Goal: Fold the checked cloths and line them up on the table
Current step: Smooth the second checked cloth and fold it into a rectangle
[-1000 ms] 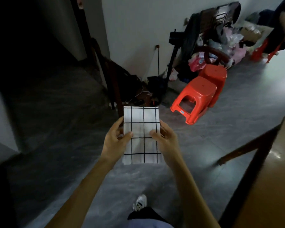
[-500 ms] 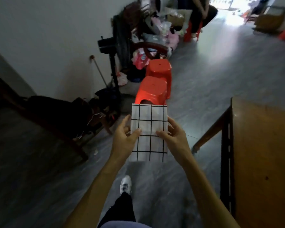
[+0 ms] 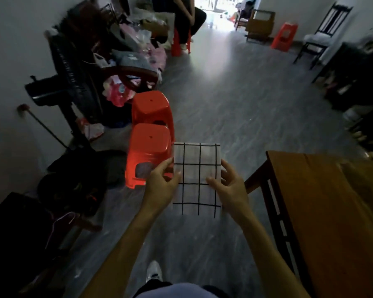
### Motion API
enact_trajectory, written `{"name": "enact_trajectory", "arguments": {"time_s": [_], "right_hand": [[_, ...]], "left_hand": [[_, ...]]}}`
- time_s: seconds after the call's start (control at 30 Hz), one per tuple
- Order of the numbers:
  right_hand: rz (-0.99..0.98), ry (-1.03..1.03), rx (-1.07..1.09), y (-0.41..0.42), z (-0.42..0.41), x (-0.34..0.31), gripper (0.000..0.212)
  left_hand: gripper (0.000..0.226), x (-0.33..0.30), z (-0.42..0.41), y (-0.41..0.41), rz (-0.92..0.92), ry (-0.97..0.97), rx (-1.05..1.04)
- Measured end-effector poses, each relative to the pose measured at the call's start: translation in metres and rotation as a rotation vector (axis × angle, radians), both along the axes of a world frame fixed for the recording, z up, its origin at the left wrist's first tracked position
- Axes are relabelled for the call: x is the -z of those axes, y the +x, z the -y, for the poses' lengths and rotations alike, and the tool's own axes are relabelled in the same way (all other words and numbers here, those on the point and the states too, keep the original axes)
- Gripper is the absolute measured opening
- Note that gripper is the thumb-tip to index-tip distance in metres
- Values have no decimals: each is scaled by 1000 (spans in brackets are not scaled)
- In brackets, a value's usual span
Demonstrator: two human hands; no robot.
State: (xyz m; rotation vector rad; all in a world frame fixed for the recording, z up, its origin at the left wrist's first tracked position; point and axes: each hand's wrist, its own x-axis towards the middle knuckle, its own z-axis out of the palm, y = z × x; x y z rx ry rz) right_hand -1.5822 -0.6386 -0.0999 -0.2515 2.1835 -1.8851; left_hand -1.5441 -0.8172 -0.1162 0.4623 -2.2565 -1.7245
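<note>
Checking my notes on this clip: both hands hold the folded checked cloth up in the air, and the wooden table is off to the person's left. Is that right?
Not quite. The head view shows the wooden table on the person's right, not the left. The rest holds: the left hand and right hand both hold the folded checked cloth up in the air.

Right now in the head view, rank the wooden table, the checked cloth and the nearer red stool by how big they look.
1. wooden table, though cut off by the frame
2. checked cloth and nearer red stool: too alike to rank; the cloth is nearer the camera.
</note>
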Motion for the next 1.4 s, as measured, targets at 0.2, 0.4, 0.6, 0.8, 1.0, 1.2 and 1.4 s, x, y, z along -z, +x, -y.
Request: {"name": "enact_trajectory", "arguments": {"time_s": [0.2, 0.4, 0.6, 0.8, 1.0, 1.2, 1.4], "right_hand": [[55, 84, 168, -65, 15, 12, 63], [72, 84, 254, -141, 15, 32, 60], [25, -20, 292, -253, -8, 40, 58], [-54, -104, 382, -370, -58, -3, 58], [-70, -157, 536, -442, -112, -13, 57], [-37, -127, 726, -504, -166, 2, 61], [-21, -110, 896, -584, -213, 14, 62]], "left_hand": [[45, 14, 19, -87, 62, 33, 106], [45, 32, 16, -176, 144, 95, 164], [48, 21, -4, -293, 100, 33, 240], [48, -33, -52, -426, 13, -91, 356], [50, -57, -122, -521, -80, -167, 507], [42, -47, -185, -609, -81, -119, 684], [40, -29, -242, -719, -66, -41, 845]]}}
